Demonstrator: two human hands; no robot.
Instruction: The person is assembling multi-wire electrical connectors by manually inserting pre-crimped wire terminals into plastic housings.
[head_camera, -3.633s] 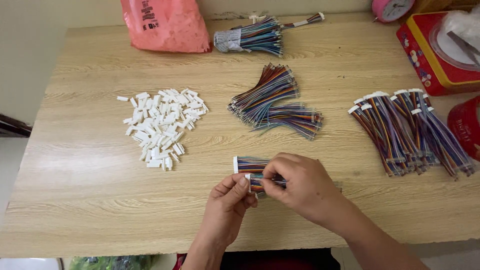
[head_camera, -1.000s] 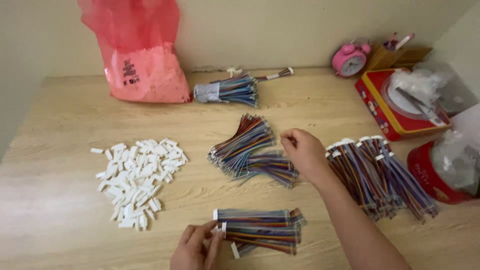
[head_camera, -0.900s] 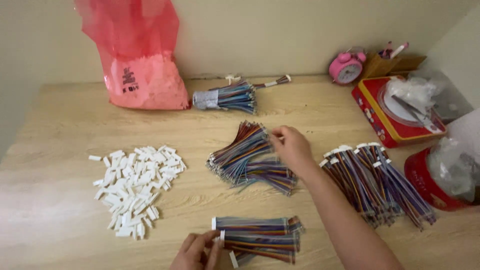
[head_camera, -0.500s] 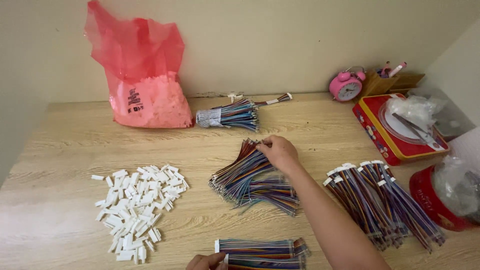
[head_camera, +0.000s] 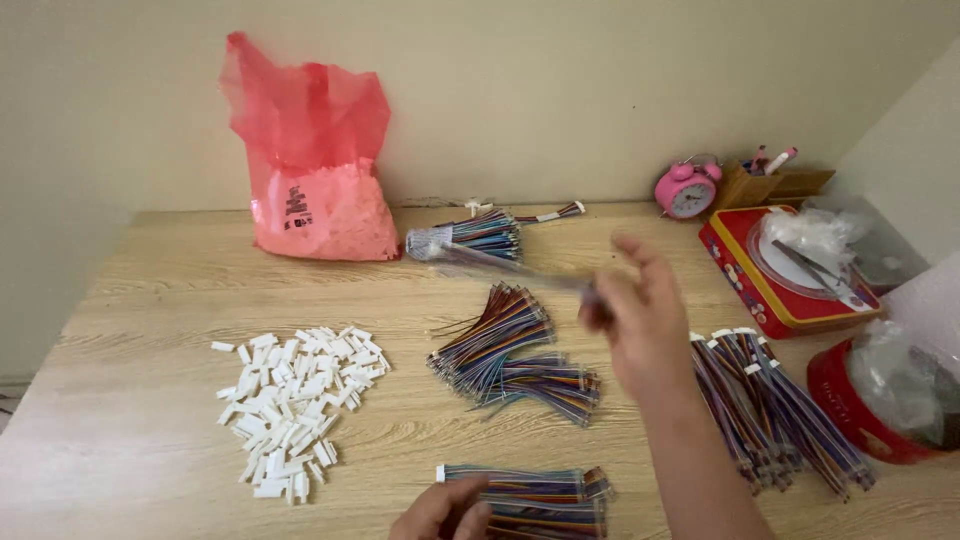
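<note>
The right hand (head_camera: 645, 320) is raised above the tabletop (head_camera: 160, 300), its fingers pinched on a blurred wire strand (head_camera: 510, 268) that stretches over the loose wire pile (head_camera: 510, 350). The left hand (head_camera: 440, 512), at the lower edge, rests curled fingers on the flat wire bundle (head_camera: 530, 492), beside the white connectors (head_camera: 295, 405).

table (head_camera: 150, 400): pale wood, matt, visible grain | bag (head_camera: 310, 150): thin red plastic, translucent, crinkled | connector housings (head_camera: 295, 400): white plastic, smooth | wire bundles (head_camera: 500, 350): coloured plastic insulation, slightly glossy | tin (head_camera: 770, 290): red, glossy
</note>
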